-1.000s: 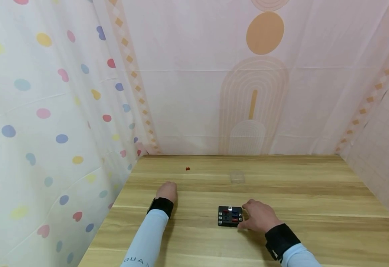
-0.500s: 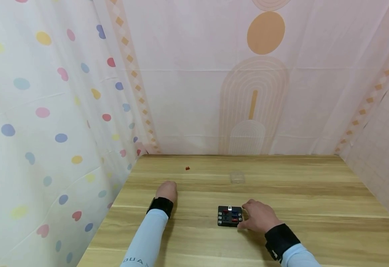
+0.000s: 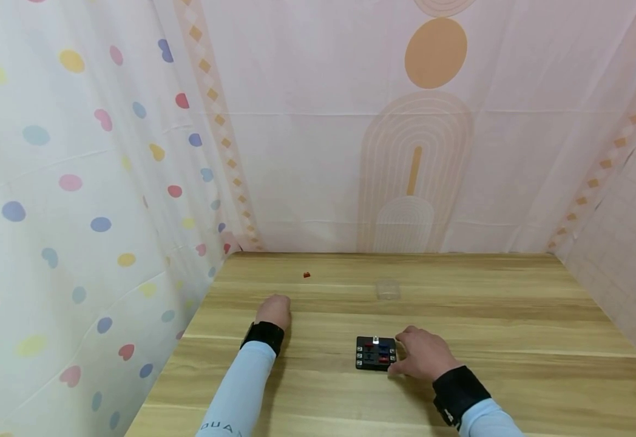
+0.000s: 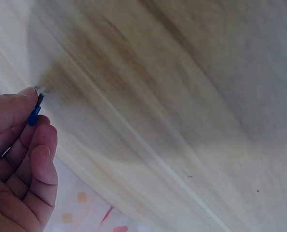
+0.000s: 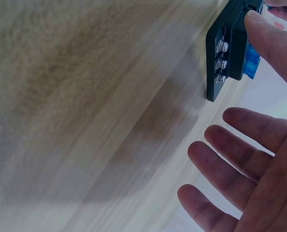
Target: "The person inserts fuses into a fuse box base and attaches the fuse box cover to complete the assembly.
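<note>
My left hand (image 3: 274,311) is over the left part of the table. In the left wrist view, thumb and fingers pinch a small blue blade fuse (image 4: 33,116), its metal prongs showing; in the head view the hand hides it. A black fuse box (image 3: 375,354) lies flat at centre right, with red and blue fuses and silver screws along its sides. My right hand (image 3: 423,354) is at the box's right side, thumb and fingers spread. In the right wrist view the thumb (image 5: 264,36) overlaps the box edge; whether it presses there I cannot tell.
A small red piece (image 3: 306,275) lies at the back left of the wooden table (image 3: 487,303). Behind the box rests a clear plastic cover (image 3: 388,289). Patterned curtains (image 3: 307,170) hang at the table's back and sides.
</note>
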`<state>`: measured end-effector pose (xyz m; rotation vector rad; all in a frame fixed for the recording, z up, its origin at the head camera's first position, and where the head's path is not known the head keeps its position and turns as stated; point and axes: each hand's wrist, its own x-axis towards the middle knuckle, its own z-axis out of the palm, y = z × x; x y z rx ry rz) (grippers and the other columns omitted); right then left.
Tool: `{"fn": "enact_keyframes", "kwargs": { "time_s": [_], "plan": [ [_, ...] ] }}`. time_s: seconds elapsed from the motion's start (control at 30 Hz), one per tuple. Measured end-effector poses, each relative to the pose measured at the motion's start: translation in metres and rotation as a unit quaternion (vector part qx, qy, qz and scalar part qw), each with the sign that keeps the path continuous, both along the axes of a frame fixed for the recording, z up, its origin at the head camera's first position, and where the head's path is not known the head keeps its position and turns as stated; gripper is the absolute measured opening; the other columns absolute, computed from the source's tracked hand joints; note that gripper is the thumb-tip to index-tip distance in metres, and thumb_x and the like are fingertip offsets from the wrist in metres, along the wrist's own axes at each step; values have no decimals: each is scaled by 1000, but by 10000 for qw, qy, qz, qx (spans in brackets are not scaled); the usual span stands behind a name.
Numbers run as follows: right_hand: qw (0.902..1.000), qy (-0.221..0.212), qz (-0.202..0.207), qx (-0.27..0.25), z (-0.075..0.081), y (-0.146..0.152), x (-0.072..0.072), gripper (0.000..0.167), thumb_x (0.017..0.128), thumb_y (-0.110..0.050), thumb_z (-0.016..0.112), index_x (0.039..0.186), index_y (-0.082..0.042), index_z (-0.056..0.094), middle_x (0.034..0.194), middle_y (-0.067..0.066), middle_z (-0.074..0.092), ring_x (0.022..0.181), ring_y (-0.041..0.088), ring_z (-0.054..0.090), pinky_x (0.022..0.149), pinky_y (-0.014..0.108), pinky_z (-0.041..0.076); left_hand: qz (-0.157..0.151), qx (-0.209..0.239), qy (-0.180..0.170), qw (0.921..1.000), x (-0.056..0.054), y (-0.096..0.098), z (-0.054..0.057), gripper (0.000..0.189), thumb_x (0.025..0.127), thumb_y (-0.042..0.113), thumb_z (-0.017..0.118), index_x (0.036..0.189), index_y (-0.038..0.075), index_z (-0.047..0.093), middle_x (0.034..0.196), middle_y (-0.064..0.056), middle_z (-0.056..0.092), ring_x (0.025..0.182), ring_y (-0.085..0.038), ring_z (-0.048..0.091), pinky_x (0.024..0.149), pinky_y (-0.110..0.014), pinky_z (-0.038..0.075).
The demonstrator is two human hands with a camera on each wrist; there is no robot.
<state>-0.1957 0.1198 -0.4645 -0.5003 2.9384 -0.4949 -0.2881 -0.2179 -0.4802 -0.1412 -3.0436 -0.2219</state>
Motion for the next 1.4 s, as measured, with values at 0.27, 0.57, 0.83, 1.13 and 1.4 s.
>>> {"fn": "enact_keyframes", "kwargs": {
  "time_s": [0.27, 0.57, 0.83, 1.13, 1.4],
  "plan": [
    [10000, -35, 6, -22, 0, 0, 0, 69, 69, -44, 88, 118, 0, 68, 115, 14, 64, 106, 33, 62, 87, 50, 51, -221, -32, 145, 9996, 4, 9, 6, 21, 86, -7, 65, 71, 7, 68, 72, -5, 66, 72, -21, 63, 70, -38, 54],
    [10000, -19, 12, -82, 1, 0, 0, 69, 69, -43, 89, 118, 0, 69, 115, 13, 65, 104, 33, 63, 86, 49, 52, -576, 33, 388, 9976, 9, 30, 17, 21, 85, -7, 67, 71, 8, 67, 73, -3, 66, 73, -20, 64, 70, -36, 54],
    [10000, -57, 47, -61, 3, -1, 1, 69, 70, -42, 88, 119, 1, 68, 115, 14, 64, 105, 34, 62, 87, 50, 51, -1054, 80, 533, 9930, 10, 44, 24, 16, 86, -3, 70, 75, 8, 71, 75, -2, 68, 73, -19, 65, 69, -34, 54],
    [10000, 1, 73, -48, 3, -2, -1, 69, 70, -42, 88, 119, 2, 67, 115, 14, 64, 104, 33, 63, 86, 49, 52, -1403, 317, 412, 9887, 14, 58, 27, 11, 86, 1, 73, 78, 7, 73, 77, -1, 69, 72, -16, 64, 67, -32, 53],
    [10000, -24, 64, 3, 3, -2, -1, 69, 71, -41, 88, 120, 2, 67, 116, 15, 64, 104, 34, 63, 87, 49, 52, -1641, 226, 416, 9853, 17, 68, 27, 8, 85, 2, 75, 80, 8, 76, 80, -1, 72, 75, -15, 67, 69, -30, 54]
  ]
}}
